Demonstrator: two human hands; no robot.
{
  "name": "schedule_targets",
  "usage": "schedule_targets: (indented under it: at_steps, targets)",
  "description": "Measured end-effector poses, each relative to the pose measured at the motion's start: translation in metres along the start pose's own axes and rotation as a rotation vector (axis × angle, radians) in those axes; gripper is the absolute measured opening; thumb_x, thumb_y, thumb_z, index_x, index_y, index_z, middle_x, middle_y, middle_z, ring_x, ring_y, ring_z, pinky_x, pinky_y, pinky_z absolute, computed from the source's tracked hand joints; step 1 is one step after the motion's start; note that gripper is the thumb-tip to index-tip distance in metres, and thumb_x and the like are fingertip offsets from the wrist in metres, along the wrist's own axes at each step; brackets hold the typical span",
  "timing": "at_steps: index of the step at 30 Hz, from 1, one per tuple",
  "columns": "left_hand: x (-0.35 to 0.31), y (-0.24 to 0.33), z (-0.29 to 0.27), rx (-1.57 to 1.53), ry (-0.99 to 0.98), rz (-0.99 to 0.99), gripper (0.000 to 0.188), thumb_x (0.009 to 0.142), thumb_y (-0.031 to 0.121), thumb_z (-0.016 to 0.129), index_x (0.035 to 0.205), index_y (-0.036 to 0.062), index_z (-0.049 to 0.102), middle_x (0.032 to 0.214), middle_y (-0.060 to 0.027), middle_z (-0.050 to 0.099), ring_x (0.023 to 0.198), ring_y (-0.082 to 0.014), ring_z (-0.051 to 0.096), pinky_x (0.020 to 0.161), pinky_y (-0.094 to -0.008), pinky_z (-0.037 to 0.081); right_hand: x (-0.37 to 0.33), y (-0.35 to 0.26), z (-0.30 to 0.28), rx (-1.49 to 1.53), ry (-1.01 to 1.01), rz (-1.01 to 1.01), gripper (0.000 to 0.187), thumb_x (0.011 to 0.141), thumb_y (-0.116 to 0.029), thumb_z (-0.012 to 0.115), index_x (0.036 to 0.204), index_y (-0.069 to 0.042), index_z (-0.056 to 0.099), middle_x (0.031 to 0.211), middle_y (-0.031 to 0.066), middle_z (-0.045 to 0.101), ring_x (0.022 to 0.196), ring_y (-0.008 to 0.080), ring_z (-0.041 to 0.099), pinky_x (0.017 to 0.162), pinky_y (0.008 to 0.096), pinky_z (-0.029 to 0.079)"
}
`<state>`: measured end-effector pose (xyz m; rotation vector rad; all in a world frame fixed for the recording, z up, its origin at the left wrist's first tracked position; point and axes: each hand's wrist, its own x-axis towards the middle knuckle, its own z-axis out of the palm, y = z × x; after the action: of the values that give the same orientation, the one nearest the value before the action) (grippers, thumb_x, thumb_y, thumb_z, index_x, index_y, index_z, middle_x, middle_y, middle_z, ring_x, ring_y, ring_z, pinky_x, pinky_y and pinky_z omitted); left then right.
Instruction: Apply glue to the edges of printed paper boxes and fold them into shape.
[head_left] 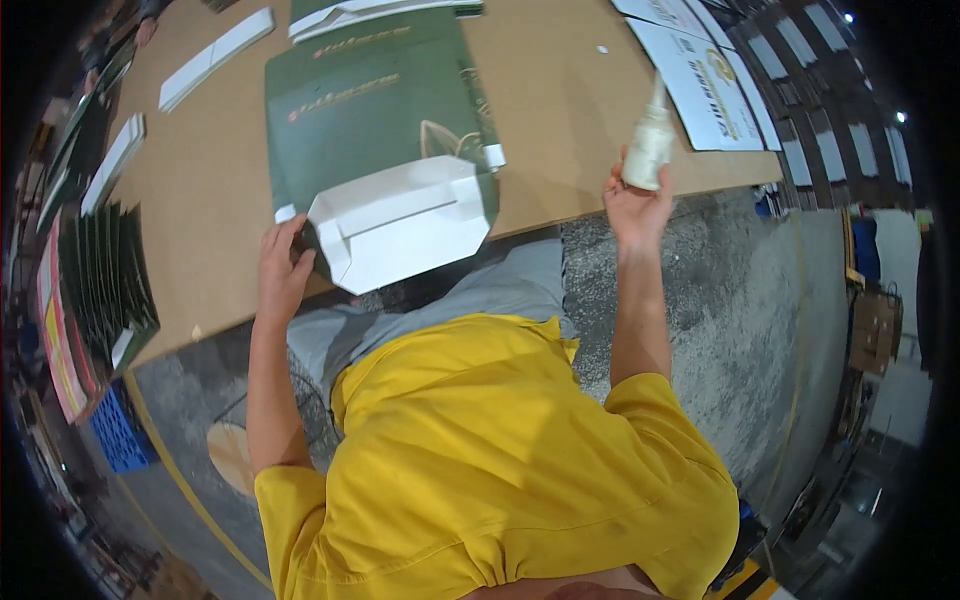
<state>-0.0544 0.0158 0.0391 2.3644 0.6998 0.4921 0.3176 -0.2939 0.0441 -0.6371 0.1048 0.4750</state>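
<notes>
My left hand [282,270] rests on the near left corner of a flat dark green carton blank [370,110] lying on the brown worktable [200,210], fingers touching its folded white flap [400,225]. My right hand [636,205] is raised over the table's near edge and grips a white squeeze bottle [650,140] with its thin nozzle pointing up. The carton's white inner side is folded toward me, and the green printed side stretches away.
A stack of green blanks [105,275] stands at the table's left edge. White card strips [215,55] lie at the far left, and printed white sheets [700,70] at the far right. A blue crate [120,435] sits on the grey floor at the lower left.
</notes>
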Motion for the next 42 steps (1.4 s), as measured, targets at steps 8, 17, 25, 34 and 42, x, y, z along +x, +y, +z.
schedule_targets:
  at_steps: [8, 17, 25, 34, 42]
  targets:
    - [0.005, -0.001, 0.003, 0.018, -0.019, 0.015, 0.05, 0.073, -0.005, 0.061, 0.122, 0.002, 0.051, 0.108, -0.0143, 0.054, 0.103, -0.0309, 0.052, 0.089, -0.0367, 0.043, 0.001, 0.01, 0.001, -0.944, 0.197, -0.31, 0.054, 0.075, -0.018, 0.076, 0.115, 0.002, 0.047, 0.112, 0.0132, 0.054, 0.096, 0.0253, 0.058, 0.077, 0.0386, 0.049]
    - [0.003, -0.003, 0.001, 0.009, -0.012, -0.003, 0.049, 0.074, -0.005, 0.061, 0.122, 0.0013, 0.051, 0.103, -0.0137, 0.053, 0.098, -0.03, 0.052, 0.086, -0.0356, 0.043, 0.007, 0.017, -0.01, -1.772, 0.24, -0.757, 0.054, 0.073, -0.028, 0.073, 0.113, 0.0, 0.05, 0.109, 0.0182, 0.052, 0.104, 0.0364, 0.052, 0.088, 0.0433, 0.043]
    - [0.008, 0.008, 0.001, 0.077, -0.028, 0.04, 0.064, 0.071, -0.001, 0.062, 0.133, 0.0085, 0.048, 0.111, -0.0146, 0.054, 0.106, -0.0326, 0.049, 0.091, -0.0384, 0.043, -0.01, 0.02, 0.021, -1.898, 0.022, -1.233, 0.049, 0.079, -0.02, 0.069, 0.121, -0.002, 0.051, 0.12, 0.0184, 0.052, 0.109, 0.0344, 0.051, 0.092, 0.0426, 0.042]
    - [0.003, 0.009, 0.009, 0.23, 0.118, 0.168, 0.042, 0.075, 0.001, 0.062, 0.116, 0.0045, 0.056, 0.109, -0.0136, 0.056, 0.102, -0.0337, 0.052, 0.09, -0.0395, 0.045, -0.04, 0.106, 0.064, -1.69, -0.922, -0.653, 0.052, 0.07, 0.009, 0.052, 0.12, -0.005, 0.055, 0.118, 0.0159, 0.053, 0.11, 0.0337, 0.049, 0.094, 0.0396, 0.042]
    - [-0.03, 0.007, 0.006, 0.535, -0.154, 0.299, 0.057, 0.072, 0.005, 0.062, 0.128, 0.0022, 0.048, 0.128, -0.016, 0.049, 0.123, -0.0338, 0.044, 0.1, -0.0404, 0.041, -0.046, 0.08, 0.049, -1.926, -1.333, -0.539, 0.065, 0.068, -0.003, 0.056, 0.132, -0.004, 0.046, 0.135, 0.0136, 0.045, 0.126, 0.0342, 0.039, 0.105, 0.0449, 0.033]
